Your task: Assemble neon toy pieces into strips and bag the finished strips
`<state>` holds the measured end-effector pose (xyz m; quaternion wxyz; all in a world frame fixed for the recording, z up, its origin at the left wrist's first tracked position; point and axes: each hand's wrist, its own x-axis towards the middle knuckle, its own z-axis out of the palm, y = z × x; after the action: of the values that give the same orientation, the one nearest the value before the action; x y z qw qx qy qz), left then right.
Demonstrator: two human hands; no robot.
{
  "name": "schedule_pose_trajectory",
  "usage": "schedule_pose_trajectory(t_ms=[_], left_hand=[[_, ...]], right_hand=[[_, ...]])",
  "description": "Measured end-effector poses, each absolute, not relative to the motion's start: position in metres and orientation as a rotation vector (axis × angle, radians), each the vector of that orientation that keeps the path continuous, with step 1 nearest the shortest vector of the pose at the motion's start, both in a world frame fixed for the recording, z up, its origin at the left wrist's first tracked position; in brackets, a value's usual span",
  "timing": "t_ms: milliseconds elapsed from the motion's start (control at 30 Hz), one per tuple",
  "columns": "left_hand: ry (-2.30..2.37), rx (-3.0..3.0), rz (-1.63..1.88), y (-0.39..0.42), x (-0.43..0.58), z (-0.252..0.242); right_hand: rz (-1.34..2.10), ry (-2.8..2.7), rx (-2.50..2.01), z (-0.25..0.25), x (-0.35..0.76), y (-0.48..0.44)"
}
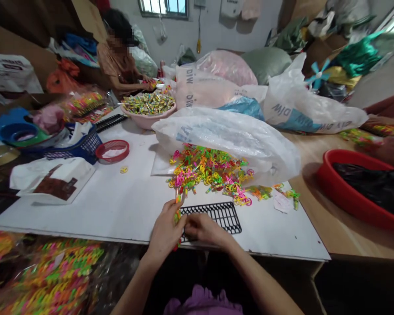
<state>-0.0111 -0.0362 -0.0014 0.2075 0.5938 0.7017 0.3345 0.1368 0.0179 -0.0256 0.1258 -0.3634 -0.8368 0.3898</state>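
Note:
A black plastic rack (228, 215) with rows of slots lies on the white tabletop near its front edge. My left hand (165, 228) is closed around the rack's left end, where small bright plastic pieces (177, 200) show beside the fingers. My right hand (203, 228) is curled over the rack just to the right, its fingertips bent in; whatever they pinch is hidden. Just beyond the rack, a heap of small neon plastic toys (210, 166) in pink, yellow, green and orange spills from a clear plastic bag (236, 131).
On the left stand a white paper bag (57, 181), a red basket (126, 151) and a blue basket (70, 151). A pink basin (147, 119) of small pieces sits farther back, near a seated person (116, 61). At right is a red tub (328, 175) holding black plastic.

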Motion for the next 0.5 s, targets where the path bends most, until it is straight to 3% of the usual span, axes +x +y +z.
schedule_pose_trajectory(t_ms=[167, 300, 500], left_hand=[[1.941, 1.736, 0.811, -0.043, -0.017, 0.0], [1.926, 1.793, 0.791, -0.045, -0.02, -0.002], [1.936, 1.826, 0.842, -0.041, -0.019, -0.009]], right_hand=[[0.49, -2.405, -1.641, -0.012, 0.115, 0.086], [0.479, -2.43, -1.787, -0.012, 0.101, 0.104], [0.524, -2.184, -1.735, 0.008, 0.173, 0.114]])
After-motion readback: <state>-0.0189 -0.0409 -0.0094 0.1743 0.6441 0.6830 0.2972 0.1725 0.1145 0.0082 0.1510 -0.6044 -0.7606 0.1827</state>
